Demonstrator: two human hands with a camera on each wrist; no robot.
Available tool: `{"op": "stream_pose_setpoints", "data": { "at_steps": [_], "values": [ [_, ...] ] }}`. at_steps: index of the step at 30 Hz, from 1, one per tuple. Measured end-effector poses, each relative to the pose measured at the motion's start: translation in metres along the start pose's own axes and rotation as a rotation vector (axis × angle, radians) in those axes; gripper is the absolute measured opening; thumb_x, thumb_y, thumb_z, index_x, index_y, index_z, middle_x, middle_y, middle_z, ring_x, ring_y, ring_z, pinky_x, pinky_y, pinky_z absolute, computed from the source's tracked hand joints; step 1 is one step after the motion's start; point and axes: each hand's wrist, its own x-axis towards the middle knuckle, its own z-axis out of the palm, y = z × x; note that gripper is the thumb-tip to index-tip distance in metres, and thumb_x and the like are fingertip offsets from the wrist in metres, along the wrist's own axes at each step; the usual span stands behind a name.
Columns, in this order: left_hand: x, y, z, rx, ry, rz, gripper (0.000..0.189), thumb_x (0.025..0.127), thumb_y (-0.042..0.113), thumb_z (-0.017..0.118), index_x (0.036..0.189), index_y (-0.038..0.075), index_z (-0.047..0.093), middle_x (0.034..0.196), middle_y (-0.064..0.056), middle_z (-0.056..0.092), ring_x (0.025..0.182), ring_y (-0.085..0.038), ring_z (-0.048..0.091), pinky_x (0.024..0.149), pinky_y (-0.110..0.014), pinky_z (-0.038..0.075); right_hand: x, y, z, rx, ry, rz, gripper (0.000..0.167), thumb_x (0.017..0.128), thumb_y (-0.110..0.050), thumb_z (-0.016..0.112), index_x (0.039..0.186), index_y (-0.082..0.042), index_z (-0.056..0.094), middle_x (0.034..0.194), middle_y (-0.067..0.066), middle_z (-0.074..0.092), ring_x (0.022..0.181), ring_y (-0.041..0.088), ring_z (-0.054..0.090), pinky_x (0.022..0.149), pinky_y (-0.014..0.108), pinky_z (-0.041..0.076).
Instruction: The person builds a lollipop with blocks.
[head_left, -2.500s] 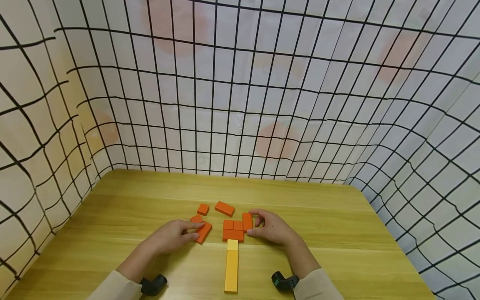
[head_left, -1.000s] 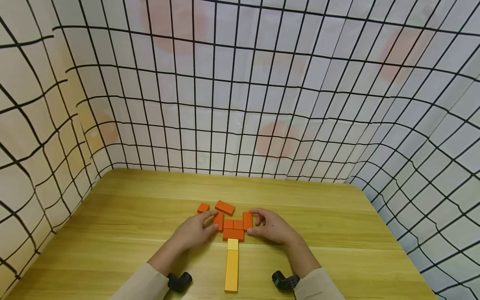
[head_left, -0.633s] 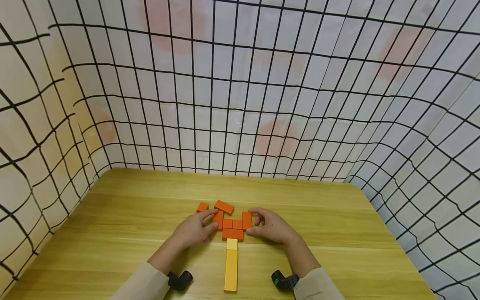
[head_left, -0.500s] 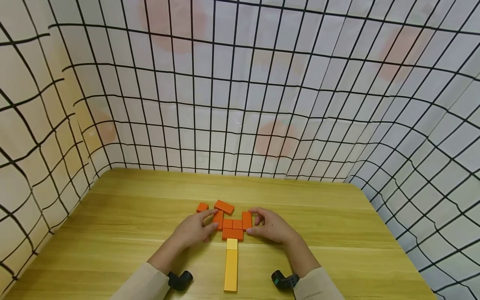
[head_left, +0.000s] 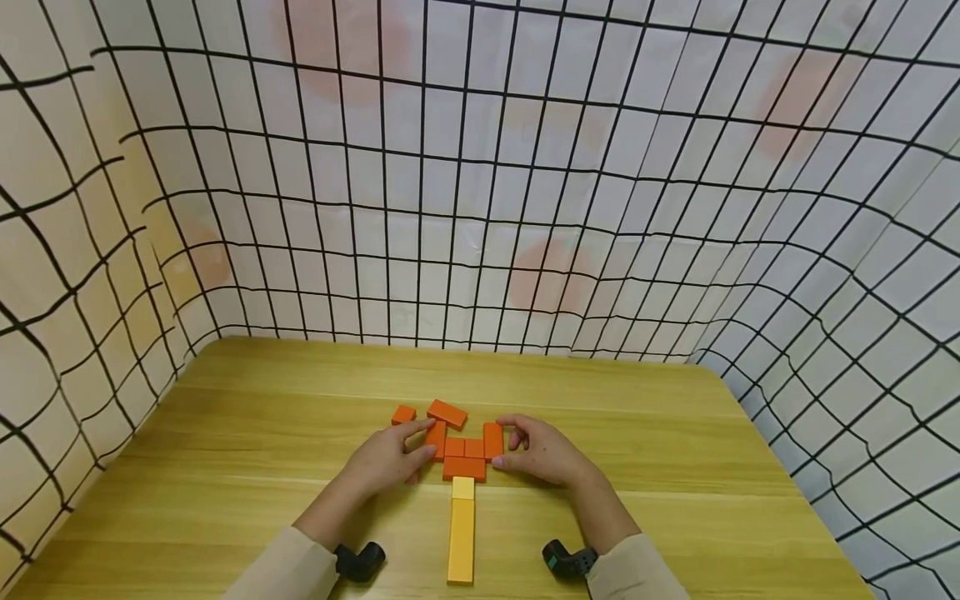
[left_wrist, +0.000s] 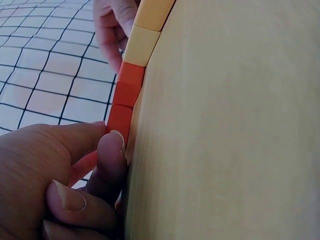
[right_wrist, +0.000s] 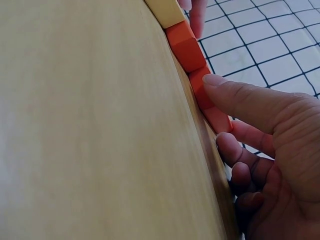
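Note:
Flat orange blocks lie in a cup-like shape on the table: two small square blocks [head_left: 464, 448] above a longer crosswise block [head_left: 464, 470]. My left hand [head_left: 382, 460] pinches the upright orange block [head_left: 436, 440] on the left side, index finger at its far end and thumb near its lower end. On the right side, my right hand [head_left: 547, 450] holds a matching upright orange block [head_left: 493, 441] likewise between finger and thumb. Below, a pale yellow square block [head_left: 463, 488] joins a long yellow block [head_left: 461, 542]. Both wrist views show thumbs against orange block edges.
A loose orange block [head_left: 447, 414] lies slanted just behind the left upright block. Left of it sits a small orange block [head_left: 403, 414], near my left fingers. Black wire mesh [head_left: 480, 250] backed with white sheeting surrounds the wooden table [head_left: 637, 417].
My left hand has moved right, bringing a slanted orange block upright against the left of the arrangement. A small block nearby is now hidden by that hand. The right hand has stayed put.

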Motion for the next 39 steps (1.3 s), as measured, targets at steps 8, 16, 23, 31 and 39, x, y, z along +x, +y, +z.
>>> {"op": "stream_pose_setpoints", "data": {
  "at_steps": [8, 16, 23, 31, 39],
  "values": [
    [-0.0008, 0.0017, 0.0001, 0.002, 0.005, 0.002, 0.052, 0.101, 0.035, 0.064, 0.151, 0.024, 0.053, 0.053, 0.002, 0.059, 0.047, -0.013, 0.049, 0.058, -0.032, 0.037, 0.0003, -0.0001, -0.0006, 0.027, -0.004, -0.002, 0.065, 0.085, -0.028, 0.085, 0.142, -0.011, 0.057, 0.097, 0.007, 0.058, 0.081, 0.019, 0.05, 0.071, 0.031, 0.041],
    [0.0003, 0.0008, 0.0019, 0.005, 0.015, -0.008, 0.051, 0.101, 0.036, 0.064, 0.15, 0.026, 0.053, 0.053, 0.003, 0.059, 0.047, -0.013, 0.052, 0.066, -0.032, 0.042, -0.0008, 0.0011, -0.0003, 0.009, -0.009, 0.005, 0.065, 0.086, -0.03, 0.084, 0.142, -0.013, 0.057, 0.097, 0.005, 0.057, 0.079, 0.018, 0.05, 0.07, 0.03, 0.042],
    [0.0008, 0.0002, 0.0025, 0.006, 0.016, -0.002, 0.053, 0.101, 0.036, 0.064, 0.151, 0.025, 0.053, 0.052, 0.003, 0.059, 0.048, -0.013, 0.054, 0.063, -0.032, 0.04, -0.0017, -0.0008, -0.0011, 0.002, -0.004, -0.008, 0.064, 0.086, -0.028, 0.084, 0.142, -0.011, 0.057, 0.098, 0.008, 0.058, 0.078, 0.018, 0.049, 0.07, 0.029, 0.041],
    [0.0002, -0.0002, 0.0023, 0.01, 0.015, -0.004, 0.053, 0.101, 0.036, 0.064, 0.152, 0.025, 0.051, 0.052, 0.003, 0.058, 0.047, -0.013, 0.053, 0.063, -0.031, 0.041, -0.0017, -0.001, -0.0013, 0.006, -0.001, -0.014, 0.064, 0.086, -0.027, 0.084, 0.141, -0.011, 0.057, 0.098, 0.008, 0.057, 0.08, 0.019, 0.048, 0.07, 0.031, 0.04],
    [0.0006, 0.001, 0.0033, 0.02, 0.013, -0.009, 0.052, 0.102, 0.036, 0.063, 0.151, 0.027, 0.051, 0.052, 0.003, 0.058, 0.048, -0.013, 0.053, 0.067, -0.032, 0.042, 0.0004, 0.0031, -0.0006, -0.005, 0.0, -0.015, 0.065, 0.085, -0.03, 0.084, 0.141, -0.012, 0.057, 0.096, 0.006, 0.058, 0.078, 0.018, 0.049, 0.07, 0.03, 0.041]
  ]
}}
